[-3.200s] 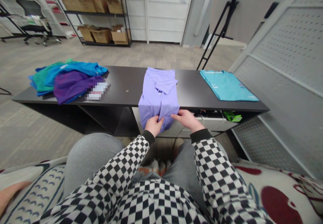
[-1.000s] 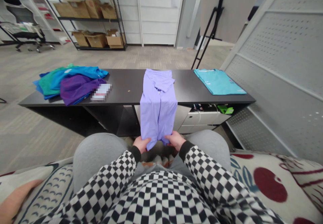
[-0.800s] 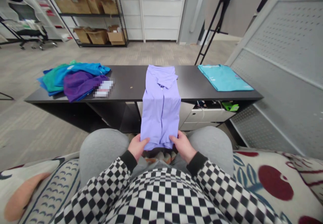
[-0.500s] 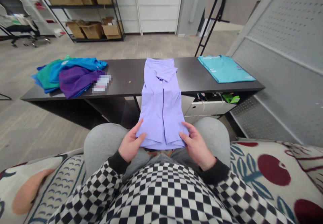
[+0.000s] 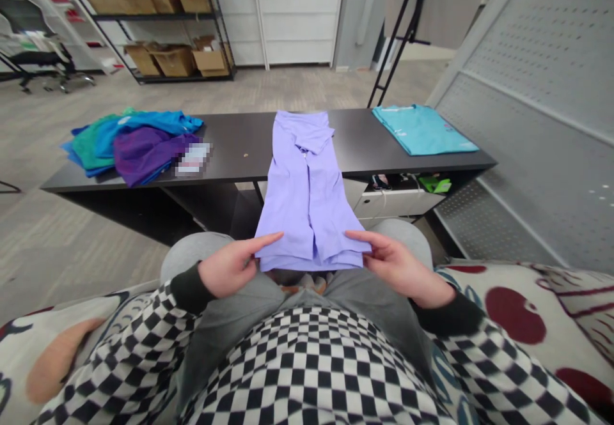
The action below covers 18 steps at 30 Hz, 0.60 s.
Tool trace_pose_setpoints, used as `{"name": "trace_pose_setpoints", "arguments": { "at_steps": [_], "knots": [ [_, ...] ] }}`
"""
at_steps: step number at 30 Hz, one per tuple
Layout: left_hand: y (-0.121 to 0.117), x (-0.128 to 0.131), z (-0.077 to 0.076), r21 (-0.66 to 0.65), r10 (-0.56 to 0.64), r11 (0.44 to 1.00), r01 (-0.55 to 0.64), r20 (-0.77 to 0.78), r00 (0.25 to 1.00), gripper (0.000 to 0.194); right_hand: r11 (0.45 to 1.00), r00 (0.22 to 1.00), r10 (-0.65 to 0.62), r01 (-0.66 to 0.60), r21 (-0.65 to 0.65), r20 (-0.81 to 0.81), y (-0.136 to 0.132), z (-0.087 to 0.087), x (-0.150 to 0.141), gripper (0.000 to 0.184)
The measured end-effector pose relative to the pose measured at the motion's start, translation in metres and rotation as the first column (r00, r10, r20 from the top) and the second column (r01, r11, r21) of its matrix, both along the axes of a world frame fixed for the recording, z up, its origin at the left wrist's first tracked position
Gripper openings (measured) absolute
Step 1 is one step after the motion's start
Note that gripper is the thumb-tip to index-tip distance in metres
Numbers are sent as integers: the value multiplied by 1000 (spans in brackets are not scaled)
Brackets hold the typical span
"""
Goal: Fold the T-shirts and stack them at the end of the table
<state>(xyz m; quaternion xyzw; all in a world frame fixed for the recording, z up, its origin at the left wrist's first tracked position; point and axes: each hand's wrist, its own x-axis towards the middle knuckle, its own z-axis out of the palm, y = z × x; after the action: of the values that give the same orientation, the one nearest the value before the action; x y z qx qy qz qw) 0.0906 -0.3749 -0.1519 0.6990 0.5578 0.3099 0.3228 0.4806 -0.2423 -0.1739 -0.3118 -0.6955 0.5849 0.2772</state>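
A lavender shirt lies lengthwise with its far part on the dark table and its near end hanging over the front edge towards my lap. Its sides are folded inward so that they meet along a middle line, and a sleeve lies across the far part. My left hand grips the near left corner, index finger stretched over the cloth and thumb hidden beneath. At the near right corner, my right hand holds the hem the same way.
On the dark table, a heap of blue, green and purple clothes lies left, beside a pixelated patch. A folded turquoise shirt lies right. Below is an open drawer. A perforated grey panel stands to the right.
Both hands have moved outward and slightly away from my body, spreading the hem wider. My thumbs have gone from the top of the cloth to underneath it.
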Motion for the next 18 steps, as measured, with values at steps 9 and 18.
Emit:
{"name": "trace_pose_setpoints", "arguments": {
  "at_steps": [9, 18],
  "knots": [
    [34, -17, -13, 290, 122, 957, 7, -422, 898, 77, 638, 950, -280, 76, 766, 138, 23, -2, -2, 62],
    [63, -24, 9, 277, 132, 957, -86, -153, 979, 42, 642, 970, -239, 121, 757, 48, 61, 42, -22, 32]
  ]
}}
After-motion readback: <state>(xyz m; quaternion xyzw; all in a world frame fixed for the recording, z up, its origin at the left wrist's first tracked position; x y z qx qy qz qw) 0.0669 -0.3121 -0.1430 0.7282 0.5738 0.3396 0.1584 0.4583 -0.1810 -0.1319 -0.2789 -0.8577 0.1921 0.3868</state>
